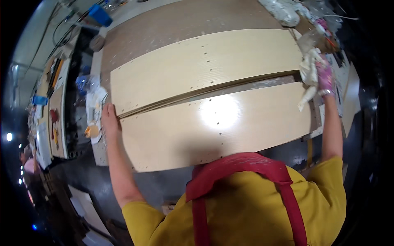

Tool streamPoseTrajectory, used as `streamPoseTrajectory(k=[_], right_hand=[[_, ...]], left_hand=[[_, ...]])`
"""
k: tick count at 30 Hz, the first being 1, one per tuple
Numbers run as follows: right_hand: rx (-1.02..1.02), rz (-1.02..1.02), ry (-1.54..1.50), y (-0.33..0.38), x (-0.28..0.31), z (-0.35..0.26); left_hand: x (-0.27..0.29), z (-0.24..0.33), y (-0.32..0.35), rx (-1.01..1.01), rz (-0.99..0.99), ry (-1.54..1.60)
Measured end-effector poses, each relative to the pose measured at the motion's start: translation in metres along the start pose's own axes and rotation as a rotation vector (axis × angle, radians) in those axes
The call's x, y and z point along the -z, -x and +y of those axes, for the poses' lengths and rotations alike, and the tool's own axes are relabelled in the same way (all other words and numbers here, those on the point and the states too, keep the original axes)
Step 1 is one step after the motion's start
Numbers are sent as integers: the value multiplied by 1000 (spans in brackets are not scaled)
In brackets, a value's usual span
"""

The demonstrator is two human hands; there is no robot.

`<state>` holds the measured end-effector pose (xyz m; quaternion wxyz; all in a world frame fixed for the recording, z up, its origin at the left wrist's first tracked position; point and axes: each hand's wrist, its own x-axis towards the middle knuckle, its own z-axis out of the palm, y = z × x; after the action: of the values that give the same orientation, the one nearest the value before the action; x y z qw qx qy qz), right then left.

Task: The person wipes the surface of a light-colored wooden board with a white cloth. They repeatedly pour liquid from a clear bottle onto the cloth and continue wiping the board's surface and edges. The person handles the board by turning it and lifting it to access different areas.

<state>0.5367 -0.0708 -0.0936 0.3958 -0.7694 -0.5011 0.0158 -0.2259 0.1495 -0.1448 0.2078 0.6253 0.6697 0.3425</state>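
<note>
Two long cream panels lie one beyond the other, each with a row of small dark holes across its middle. The far panel [164, 67] and the near panel [172, 131] are parted by a narrow gap that widens toward the right. My bare left hand [110, 119] rests against their left ends where the gap closes, fingers stretched along the edge. At the right ends, my right hand [325, 78] wears a pink-stained glove and is closed on a crumpled white rag [308, 69]. One corner of the rag hangs down beside the near panel.
Under the panels is a brown, paint-specked worktable [143, 43]. Plastic bags [283, 12] and scraps crowd its far right corner. A blue container [99, 15] stands far left. Left of my hand lie papers [96, 102] and a clear bottle [83, 84]. A tool bench [55, 110] is farther left.
</note>
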Motion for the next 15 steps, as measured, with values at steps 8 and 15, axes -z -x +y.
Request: streamPoseTrajectory(k=[8,15], right_hand=[[-208,76,424,-17,-74,36],[-362,15,199,-23,-70,59]], left_hand=[[-1,2,-41,109,-210,-439],[1,-17,-23,93,-166,-272]])
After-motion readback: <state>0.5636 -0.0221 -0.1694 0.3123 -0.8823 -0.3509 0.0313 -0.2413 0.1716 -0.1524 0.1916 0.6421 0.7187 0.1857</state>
